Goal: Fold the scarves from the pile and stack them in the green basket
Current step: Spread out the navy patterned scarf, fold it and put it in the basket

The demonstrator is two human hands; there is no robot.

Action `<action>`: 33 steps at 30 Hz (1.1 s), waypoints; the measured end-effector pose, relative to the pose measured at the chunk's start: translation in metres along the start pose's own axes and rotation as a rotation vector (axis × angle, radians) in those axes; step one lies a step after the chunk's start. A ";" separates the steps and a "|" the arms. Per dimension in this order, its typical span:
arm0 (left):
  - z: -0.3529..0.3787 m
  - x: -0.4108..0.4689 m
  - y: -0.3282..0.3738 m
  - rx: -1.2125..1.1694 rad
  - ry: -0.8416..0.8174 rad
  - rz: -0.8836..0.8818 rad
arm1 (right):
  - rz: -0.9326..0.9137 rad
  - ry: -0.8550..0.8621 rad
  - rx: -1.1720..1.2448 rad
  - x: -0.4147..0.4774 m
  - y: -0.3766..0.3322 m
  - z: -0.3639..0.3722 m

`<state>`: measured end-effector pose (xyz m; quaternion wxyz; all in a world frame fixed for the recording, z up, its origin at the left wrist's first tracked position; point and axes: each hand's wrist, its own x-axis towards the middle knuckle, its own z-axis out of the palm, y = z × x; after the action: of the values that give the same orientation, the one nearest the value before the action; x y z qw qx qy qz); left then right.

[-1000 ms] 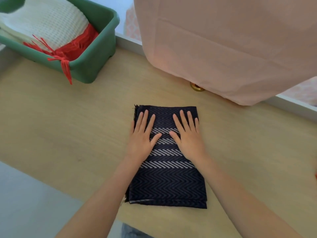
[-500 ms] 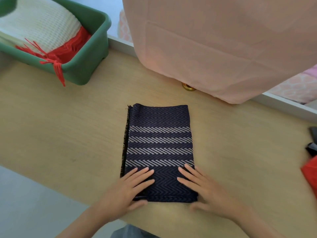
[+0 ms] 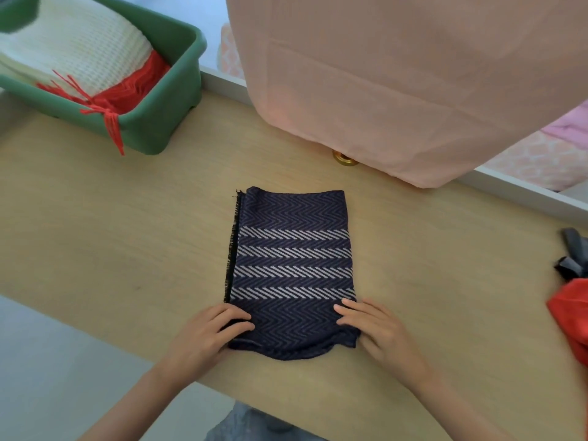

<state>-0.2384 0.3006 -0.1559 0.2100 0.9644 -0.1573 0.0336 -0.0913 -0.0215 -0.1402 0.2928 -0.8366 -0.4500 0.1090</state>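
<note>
From the head view, we see the folded navy herringbone scarf with pale stripes (image 3: 291,259) lying flat on the light wooden worktop (image 3: 111,233). Its near corners are under our fingers. The left hand (image 3: 203,338) curls its fingers over the near-left corner and the right hand (image 3: 381,335) grips the near-right one. Between the two sets of fingers the near edge bows outward. Both thumbs are hidden by the fabric.

Far beyond the left fingers and off to their left sits the green plastic basket (image 3: 159,132). It holds a cream knitted scarf (image 3: 82,55) lying on a red fringed scarf (image 3: 140,87), and one red tassel (image 3: 113,128) hangs over the near rim. The basket's far left end is cut off by the frame.

Beyond the right fingers hangs a large pink cloth (image 3: 397,90), and a small brass-coloured round object (image 3: 343,158) is half hidden under its hem. Well to the right of the right fingers, a crumpled red cloth (image 3: 572,316) and a dark grey cloth (image 3: 572,256) are cut off at the frame edge.
</note>
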 end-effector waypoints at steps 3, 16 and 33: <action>-0.021 0.015 0.001 -0.164 0.120 -0.160 | 0.205 0.125 0.138 0.015 -0.008 -0.012; -0.062 0.181 -0.051 -0.764 0.449 -1.030 | 0.849 0.336 0.263 0.193 0.018 -0.039; 0.009 0.148 -0.025 -0.083 0.216 -0.720 | 0.696 -0.008 -0.106 0.171 0.011 0.007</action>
<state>-0.0900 0.2754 -0.1550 0.2628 0.9395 0.2135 0.0526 0.0106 0.1159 -0.1383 0.1926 -0.9534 -0.1439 0.1823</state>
